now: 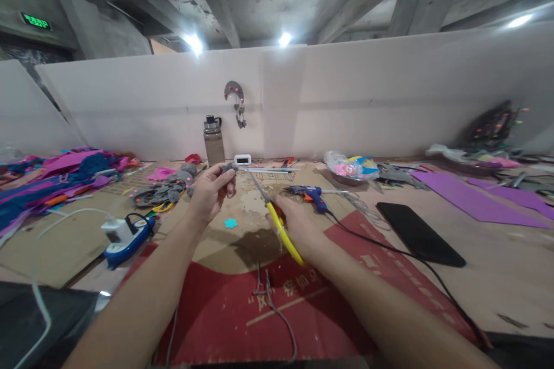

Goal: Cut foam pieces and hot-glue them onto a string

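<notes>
My left hand (210, 191) pinches a small grey piece (229, 168) that looks like felt, raised above the work surface. My right hand (296, 220) is closed round the yellow handle of a pair of scissors (283, 233). Their blades point up and left, with the tips close to the grey piece; whether they touch it I cannot tell. On the cardboard (216, 251) below lies a turquoise flower shape (231, 223). Loose grey cord (270, 294) trails over the red printed part near me. Just beyond my right hand rests a blue glue gun (309, 195).
A power strip (130, 239) with a white plug is at left, near grey scraps (168, 191) and coloured felt (64, 176). A bottle (213, 144) stands by the wall. At right lie a black phone (419, 233), purple sheets (476, 199) and a bowl (352, 176). The glue gun's cable crosses the right side.
</notes>
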### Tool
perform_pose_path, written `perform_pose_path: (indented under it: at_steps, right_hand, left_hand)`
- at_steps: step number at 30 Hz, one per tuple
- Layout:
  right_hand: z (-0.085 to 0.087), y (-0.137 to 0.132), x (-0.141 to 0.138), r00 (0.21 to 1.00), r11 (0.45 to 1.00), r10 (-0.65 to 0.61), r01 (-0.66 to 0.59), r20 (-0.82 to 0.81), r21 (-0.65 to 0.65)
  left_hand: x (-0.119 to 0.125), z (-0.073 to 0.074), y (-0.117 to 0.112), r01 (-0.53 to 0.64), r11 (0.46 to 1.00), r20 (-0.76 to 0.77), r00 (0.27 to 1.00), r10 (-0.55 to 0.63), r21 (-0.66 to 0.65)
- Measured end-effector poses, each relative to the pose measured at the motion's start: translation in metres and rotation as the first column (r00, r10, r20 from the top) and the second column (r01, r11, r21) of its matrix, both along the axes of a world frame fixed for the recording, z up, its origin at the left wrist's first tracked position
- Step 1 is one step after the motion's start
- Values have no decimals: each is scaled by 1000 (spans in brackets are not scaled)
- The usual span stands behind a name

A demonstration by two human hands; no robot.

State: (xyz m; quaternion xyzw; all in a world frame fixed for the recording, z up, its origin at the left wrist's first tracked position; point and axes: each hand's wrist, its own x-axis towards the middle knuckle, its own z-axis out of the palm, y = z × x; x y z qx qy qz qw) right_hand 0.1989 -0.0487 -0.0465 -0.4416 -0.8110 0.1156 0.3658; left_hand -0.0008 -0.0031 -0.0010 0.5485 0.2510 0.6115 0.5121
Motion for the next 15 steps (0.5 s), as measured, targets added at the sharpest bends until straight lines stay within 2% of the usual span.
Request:
perform_pose_path:
  at_steps: [5,15]
  right_hand:
    - [-1,-1,1,996,996,-41,34,80,79]
    - [0,-4,4,987,990,-109,97,119,102]
  left_hand:
    - [-2,2,-2,34,999,1,999,-34,-41]
    - [-2,4,-4,-1,1000,-50,999,1,-1]
